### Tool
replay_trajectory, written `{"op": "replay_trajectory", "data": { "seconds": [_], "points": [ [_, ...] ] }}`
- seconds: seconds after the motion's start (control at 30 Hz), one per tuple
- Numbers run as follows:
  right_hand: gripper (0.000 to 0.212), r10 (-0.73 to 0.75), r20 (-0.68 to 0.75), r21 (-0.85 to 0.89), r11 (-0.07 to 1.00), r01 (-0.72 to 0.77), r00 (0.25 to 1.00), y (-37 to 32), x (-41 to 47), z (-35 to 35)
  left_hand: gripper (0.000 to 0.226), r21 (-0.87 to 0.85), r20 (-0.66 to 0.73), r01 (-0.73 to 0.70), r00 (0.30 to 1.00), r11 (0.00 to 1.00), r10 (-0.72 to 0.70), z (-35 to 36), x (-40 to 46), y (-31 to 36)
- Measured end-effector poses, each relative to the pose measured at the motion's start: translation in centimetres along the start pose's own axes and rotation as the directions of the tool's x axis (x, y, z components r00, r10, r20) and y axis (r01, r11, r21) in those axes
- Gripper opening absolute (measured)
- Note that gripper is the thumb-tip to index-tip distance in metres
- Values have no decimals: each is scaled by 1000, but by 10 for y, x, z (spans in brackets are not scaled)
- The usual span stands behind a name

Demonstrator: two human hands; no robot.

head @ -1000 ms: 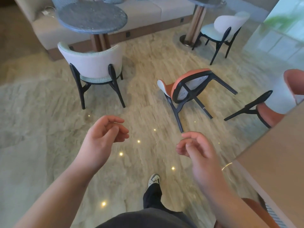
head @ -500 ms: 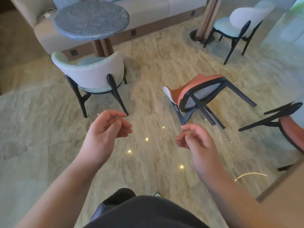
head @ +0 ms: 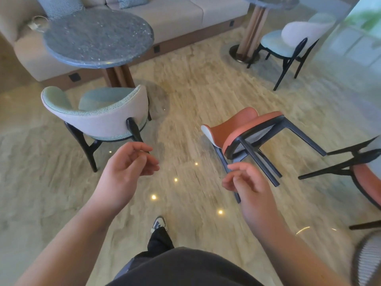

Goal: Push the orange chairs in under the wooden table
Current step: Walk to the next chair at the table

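Observation:
An orange chair (head: 243, 131) with black legs lies tipped over on the stone floor, its legs pointing right and toward me. A second orange chair (head: 365, 176) also lies tipped at the right edge, partly cut off. My right hand (head: 249, 188) hovers just in front of the first chair's near legs, fingers loosely curled, holding nothing. At centre left my left hand (head: 125, 170) is raised the same way and is empty. The wooden table is out of view.
A pale green chair (head: 99, 114) stands at a round grey table (head: 99, 37) on the left, with a sofa (head: 175, 15) behind. Another pale chair (head: 292, 40) and a table pedestal (head: 250, 38) are at the back right. My foot (head: 158, 222) steps forward on the floor.
I have walked closer to the tipped orange chairs, which now look larger and nearer to my right hand. The wooden table has left the view. Both hands stay empty.

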State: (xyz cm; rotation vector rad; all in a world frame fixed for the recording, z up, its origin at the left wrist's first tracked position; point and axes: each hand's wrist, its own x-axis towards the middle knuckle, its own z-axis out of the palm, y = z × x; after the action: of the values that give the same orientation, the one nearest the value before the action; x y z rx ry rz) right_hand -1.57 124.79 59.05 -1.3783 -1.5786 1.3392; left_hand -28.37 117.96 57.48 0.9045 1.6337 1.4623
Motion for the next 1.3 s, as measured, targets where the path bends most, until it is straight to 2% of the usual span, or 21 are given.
{"op": "replay_trajectory", "data": {
  "seconds": [0.3,0.57,0.83,1.0,1.3],
  "points": [
    [30,-14,-85,67,998,20,996,-46,87,80,22,26,71,13,997,1000,-15,-51,131,12],
    [33,-100,-122,95,989,112,987,-65,144,96,24,35,133,24,991,999,-29,-49,189,12],
    [36,-97,-152,153,981,121,984,-65,231,77,22,46,167,15,986,999,-23,-4,263,22],
    [40,-96,-195,171,977,130,976,-70,310,40,29,85,182,-14,983,996,-1,45,337,42],
    [41,-76,-165,188,976,107,983,-74,435,-18,28,82,185,-62,982,995,46,121,455,68]
  ]
}}
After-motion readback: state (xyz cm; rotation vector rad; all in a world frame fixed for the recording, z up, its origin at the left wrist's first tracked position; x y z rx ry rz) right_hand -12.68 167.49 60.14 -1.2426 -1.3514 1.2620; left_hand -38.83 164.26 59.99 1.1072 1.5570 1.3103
